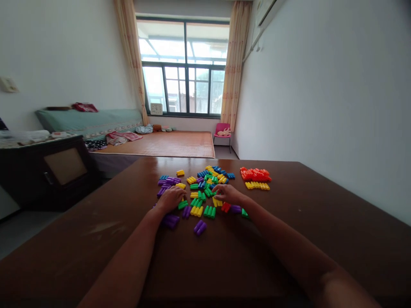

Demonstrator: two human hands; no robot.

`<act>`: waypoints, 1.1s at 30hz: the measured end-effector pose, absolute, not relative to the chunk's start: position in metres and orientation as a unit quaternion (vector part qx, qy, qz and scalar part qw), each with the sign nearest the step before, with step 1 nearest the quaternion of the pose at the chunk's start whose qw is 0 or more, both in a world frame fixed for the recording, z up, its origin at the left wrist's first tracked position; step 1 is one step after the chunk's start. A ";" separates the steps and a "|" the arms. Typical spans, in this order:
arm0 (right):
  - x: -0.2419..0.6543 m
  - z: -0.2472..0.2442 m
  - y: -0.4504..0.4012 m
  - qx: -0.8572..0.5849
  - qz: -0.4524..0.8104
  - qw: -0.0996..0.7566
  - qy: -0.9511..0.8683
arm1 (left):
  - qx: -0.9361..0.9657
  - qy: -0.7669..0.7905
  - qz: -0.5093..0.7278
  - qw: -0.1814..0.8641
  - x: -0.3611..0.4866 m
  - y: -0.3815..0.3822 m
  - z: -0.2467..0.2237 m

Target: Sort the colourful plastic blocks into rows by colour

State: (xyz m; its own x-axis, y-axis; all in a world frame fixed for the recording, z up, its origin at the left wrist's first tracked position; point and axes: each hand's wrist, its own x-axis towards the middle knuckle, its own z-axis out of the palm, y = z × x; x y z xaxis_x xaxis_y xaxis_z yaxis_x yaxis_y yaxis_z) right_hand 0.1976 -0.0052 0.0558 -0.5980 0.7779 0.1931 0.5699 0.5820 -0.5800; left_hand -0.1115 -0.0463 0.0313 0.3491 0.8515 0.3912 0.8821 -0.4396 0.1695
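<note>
Colourful plastic building blocks, each like short tubes joined side by side, lie in a loose pile on a brown table (224, 256). My left hand (171, 198) rests palm down over the pile's left side, fingers loosely bent and apart. Beside it are purple blocks (167, 184), a yellow block (180, 186) and a green block (183, 205). Its fingertips are partly hidden. On the right, my right hand (227, 193) reaches in with thumb and forefinger apart, close to green blocks (208, 192) and above a yellow block (217, 202). Nothing shows between its fingers.
Orange-red blocks (255, 174) are gathered at the right, with a yellow row (257, 185) in front. A purple block (200, 227) lies nearest me. Past the table stand a bed (180, 143), a pink chair (222, 128) and a dark cabinet (64, 164).
</note>
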 end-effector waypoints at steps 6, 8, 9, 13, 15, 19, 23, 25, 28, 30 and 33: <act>0.284 0.041 0.027 -0.575 0.263 0.343 -0.694 | -0.824 -0.519 -0.227 0.013 -0.112 -0.046 0.033; 0.312 0.032 0.034 -0.632 0.238 0.349 -0.649 | -0.826 -0.516 -0.225 0.011 -0.111 -0.046 0.034; 0.323 0.029 0.035 -0.646 0.234 0.346 -0.639 | -0.827 -0.516 -0.224 0.011 -0.111 -0.046 0.035; 0.339 0.034 0.031 -0.607 0.295 0.354 -0.647 | -0.827 -0.516 -0.224 0.006 -0.109 -0.048 0.038; 0.341 0.044 0.026 -0.574 0.334 0.343 -0.664 | -0.825 -0.518 -0.223 0.004 -0.108 -0.049 0.039; 0.358 0.064 0.016 -0.538 0.333 0.293 -0.717 | -0.829 -0.516 -0.214 0.009 -0.108 -0.048 0.039; 0.380 0.070 0.009 -0.613 0.294 0.166 -0.714 | -0.831 -0.514 -0.212 0.011 -0.110 -0.046 0.036; 0.384 0.068 0.009 -0.641 0.297 0.107 -0.699 | -0.831 -0.514 -0.214 0.014 -0.111 -0.046 0.036; 0.378 0.062 0.011 -0.633 0.328 0.127 -0.689 | -0.832 -0.510 -0.216 0.019 -0.111 -0.047 0.036; 0.372 0.057 0.015 -0.609 0.339 0.215 -0.683 | -0.834 -0.508 -0.216 0.020 -0.110 -0.048 0.036; 0.363 0.049 0.023 -0.571 0.325 0.366 -0.659 | -0.831 -0.512 -0.216 0.018 -0.110 -0.048 0.036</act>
